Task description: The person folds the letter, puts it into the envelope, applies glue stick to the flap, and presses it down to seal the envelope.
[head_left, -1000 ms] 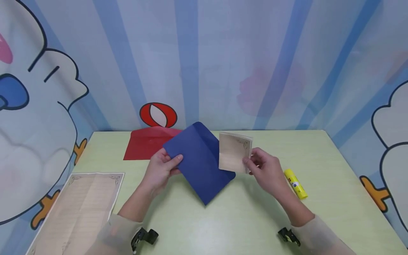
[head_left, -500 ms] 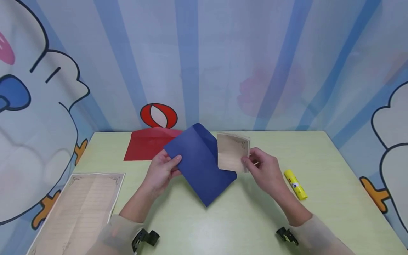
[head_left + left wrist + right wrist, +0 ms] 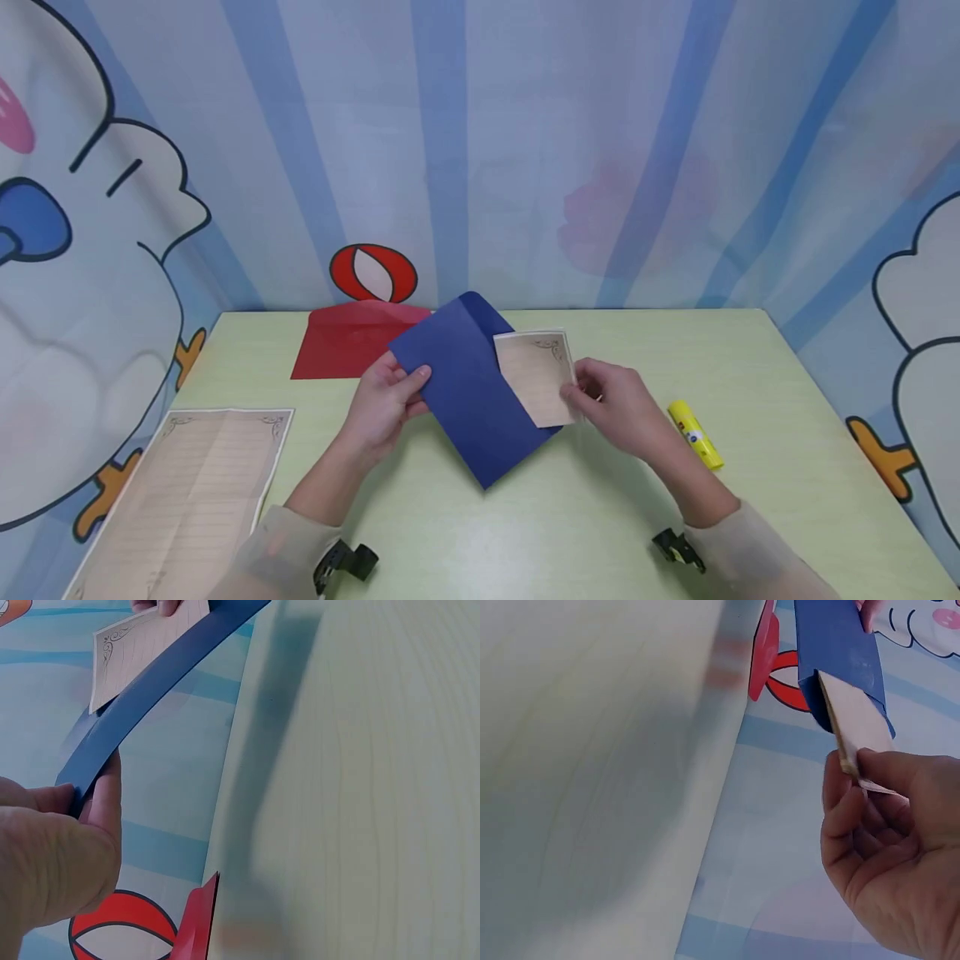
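The blue envelope [image 3: 461, 383] comes through to me as plain deep navy, the folded paper [image 3: 532, 375] as creamy beige with a dark scroll ornament in one corner. By the far edge of the table [image 3: 510, 546], toward the left corner, I have a second envelope [image 3: 348, 343] in plain red. Along the left edge I see a letter sheet [image 3: 187, 492], beige with faint ruled lines, scrolled corners and a whitish border. Nearer the right edge a tube [image 3: 695, 434] reads bright yellow, its label marks too small to tell. The table is pale yellow-green; beyond its far edge the backdrop [image 3: 517, 125] runs light blue with darker blue stripes.
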`<state>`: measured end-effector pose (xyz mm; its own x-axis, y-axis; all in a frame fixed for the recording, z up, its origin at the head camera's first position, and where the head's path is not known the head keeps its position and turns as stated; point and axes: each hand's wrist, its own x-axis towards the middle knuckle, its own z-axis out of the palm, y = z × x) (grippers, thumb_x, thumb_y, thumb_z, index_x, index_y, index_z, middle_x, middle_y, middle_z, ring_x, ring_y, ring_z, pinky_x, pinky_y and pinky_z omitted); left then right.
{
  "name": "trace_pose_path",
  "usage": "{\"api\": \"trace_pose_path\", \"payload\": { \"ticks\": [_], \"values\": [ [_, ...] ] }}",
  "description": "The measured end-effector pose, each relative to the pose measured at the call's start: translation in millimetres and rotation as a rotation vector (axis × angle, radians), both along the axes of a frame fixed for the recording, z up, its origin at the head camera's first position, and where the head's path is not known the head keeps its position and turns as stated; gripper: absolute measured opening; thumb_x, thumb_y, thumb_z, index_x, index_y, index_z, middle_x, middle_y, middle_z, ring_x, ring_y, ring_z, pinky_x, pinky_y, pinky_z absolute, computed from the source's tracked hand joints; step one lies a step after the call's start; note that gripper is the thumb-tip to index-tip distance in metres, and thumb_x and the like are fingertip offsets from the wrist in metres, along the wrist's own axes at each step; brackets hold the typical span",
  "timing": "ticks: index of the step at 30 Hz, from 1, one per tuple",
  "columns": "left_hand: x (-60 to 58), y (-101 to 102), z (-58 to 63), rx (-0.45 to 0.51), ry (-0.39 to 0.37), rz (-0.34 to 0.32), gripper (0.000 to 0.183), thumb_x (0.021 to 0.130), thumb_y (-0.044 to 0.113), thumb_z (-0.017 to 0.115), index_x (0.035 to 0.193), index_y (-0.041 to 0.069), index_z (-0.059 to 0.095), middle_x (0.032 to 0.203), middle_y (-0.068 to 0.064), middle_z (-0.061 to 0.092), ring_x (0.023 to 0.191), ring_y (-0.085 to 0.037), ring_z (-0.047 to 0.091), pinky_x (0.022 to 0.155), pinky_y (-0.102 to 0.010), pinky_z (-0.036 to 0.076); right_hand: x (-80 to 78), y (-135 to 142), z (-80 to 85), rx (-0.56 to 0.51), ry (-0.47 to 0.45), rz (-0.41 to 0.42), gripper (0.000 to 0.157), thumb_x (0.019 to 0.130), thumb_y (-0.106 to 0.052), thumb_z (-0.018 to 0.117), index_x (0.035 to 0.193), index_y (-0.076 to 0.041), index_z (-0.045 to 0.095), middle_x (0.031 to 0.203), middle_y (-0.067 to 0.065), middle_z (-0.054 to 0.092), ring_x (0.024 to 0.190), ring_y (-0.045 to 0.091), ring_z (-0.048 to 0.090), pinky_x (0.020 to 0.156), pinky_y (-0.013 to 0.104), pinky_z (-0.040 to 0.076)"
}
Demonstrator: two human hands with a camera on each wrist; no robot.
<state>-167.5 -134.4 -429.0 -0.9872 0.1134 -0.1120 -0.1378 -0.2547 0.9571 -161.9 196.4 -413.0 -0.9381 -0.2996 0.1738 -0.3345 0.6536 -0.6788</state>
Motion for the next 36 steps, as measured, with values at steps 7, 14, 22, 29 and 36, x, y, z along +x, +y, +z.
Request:
{"api": "trace_pose_path", "payload": {
  "ticks": [7, 14, 22, 29, 36],
  "values": [
    [1.0, 3, -0.9, -0.013, 0.006, -0.015, 0.042, 0.105, 0.006, 0.066, 0.146, 0.006, 0.055, 0.120, -0.015, 0.076, 0.098, -0.026, 0.079, 0.087, -0.039, 0.062, 3.4, -11, 7.2, 0.117, 0.070, 0.044, 0.014, 0.101, -0.011, 0.074, 0.090, -0.013, 0.065, 0.078, -0.005, 0.059, 0.068, 0.013, 0.054, 0.056, 0.030, 0.047],
    [1.9, 5, -1.0, 0.008, -0.010, -0.041, 0.038, 0.108, 0.008, 0.062, 0.145, 0.006, 0.055, 0.112, -0.012, 0.077, 0.095, -0.025, 0.079, 0.086, -0.037, 0.062, 0.3, -15, 10.6, 0.100, 0.005, 0.091, 0.011, 0.110, -0.009, 0.057, 0.109, -0.004, 0.067, 0.075, 0.000, 0.057, 0.061, 0.013, 0.047, 0.055, 0.030, 0.043],
    [4.5, 7, 1.8, 0.099, -0.017, -0.077, 0.035, 0.111, 0.007, 0.055, 0.145, 0.005, 0.051, 0.107, -0.008, 0.076, 0.090, -0.023, 0.079, 0.085, -0.036, 0.063, -4.3, -18, 8.8, 0.039, -0.074, 0.143, 0.017, 0.111, -0.005, 0.053, 0.119, -0.001, 0.067, 0.083, 0.003, 0.063, 0.064, 0.015, 0.054, 0.056, 0.032, 0.048],
    [6.4, 15, 2.2, 0.124, 0.009, -0.101, 0.035, 0.111, 0.004, 0.053, 0.145, 0.002, 0.050, 0.103, -0.008, 0.076, 0.086, -0.021, 0.079, 0.080, -0.033, 0.063, -5.9, -26, 12.8, 0.055, -0.130, 0.242, 0.014, 0.111, -0.004, 0.052, 0.112, -0.004, 0.066, 0.079, 0.001, 0.057, 0.063, 0.015, 0.049, 0.056, 0.030, 0.043],
    [8.3, 17, 4.1, 0.136, 0.001, -0.064, 0.035, 0.111, 0.005, 0.053, 0.146, 0.007, 0.051, 0.110, -0.010, 0.075, 0.090, -0.023, 0.079, 0.082, -0.034, 0.063, -5.0, -31, 14.2, 0.015, -0.116, 0.168, 0.012, 0.110, -0.005, 0.054, 0.120, -0.003, 0.061, 0.093, 0.006, 0.067, 0.073, 0.016, 0.059, 0.062, 0.032, 0.053]
  ]
}}
